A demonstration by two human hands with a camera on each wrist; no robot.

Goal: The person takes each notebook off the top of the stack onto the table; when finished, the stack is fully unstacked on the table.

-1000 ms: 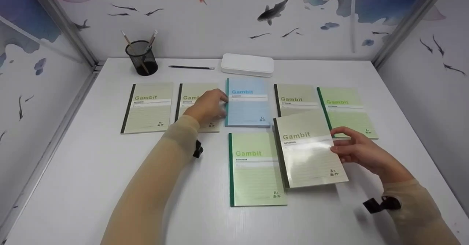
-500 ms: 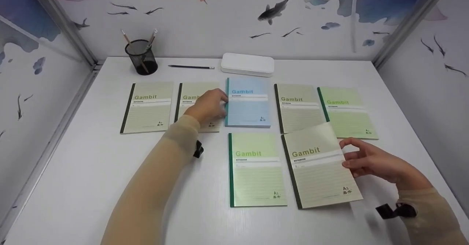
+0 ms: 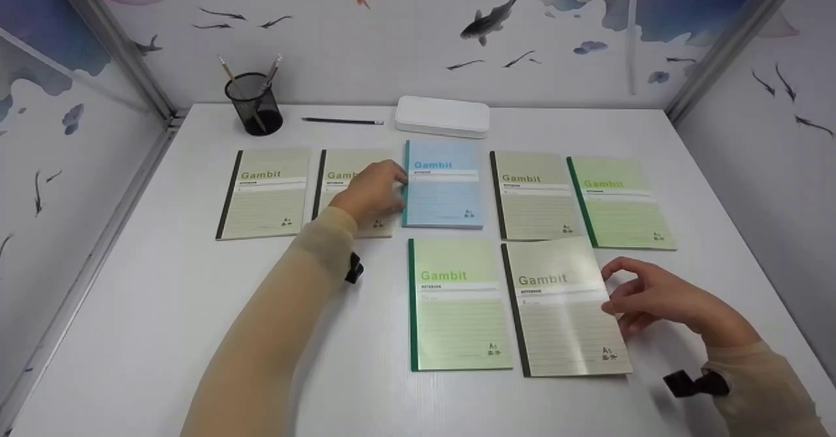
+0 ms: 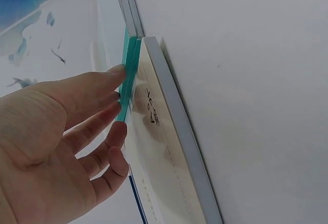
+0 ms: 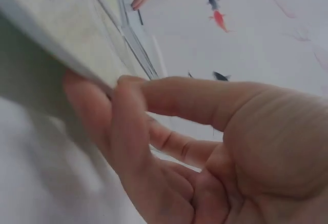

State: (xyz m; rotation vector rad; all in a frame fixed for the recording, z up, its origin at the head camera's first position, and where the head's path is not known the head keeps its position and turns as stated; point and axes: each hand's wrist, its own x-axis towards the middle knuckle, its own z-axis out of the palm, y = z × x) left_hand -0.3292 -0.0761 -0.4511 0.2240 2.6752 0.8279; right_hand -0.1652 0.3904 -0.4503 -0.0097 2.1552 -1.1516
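My right hand (image 3: 666,303) pinches the right edge of a beige notebook (image 3: 568,332) with a dark spine, thumb on the cover. In the right wrist view, that notebook's edge (image 5: 51,44) is raised above the table, fingers beneath it. Just left of it lies a green notebook (image 3: 457,319). My left hand (image 3: 373,189) reaches over a beige notebook (image 3: 336,159), its fingertips at the teal spine of a blue notebook (image 3: 444,195). The left wrist view has the fingers loosely bent beside that teal spine (image 4: 130,75).
A beige notebook (image 3: 271,205) is at the far left of the back row; another beige notebook (image 3: 535,205) and a green notebook (image 3: 624,208) are at its right. Behind stand a mesh pencil cup (image 3: 255,107), a pencil (image 3: 343,121) and a white case (image 3: 442,117). Printed walls surround the table.
My right hand has moved the beige notebook right and toward me, off the green one, then straightened and lowered it beside that notebook. My left hand has stayed at the blue notebook.
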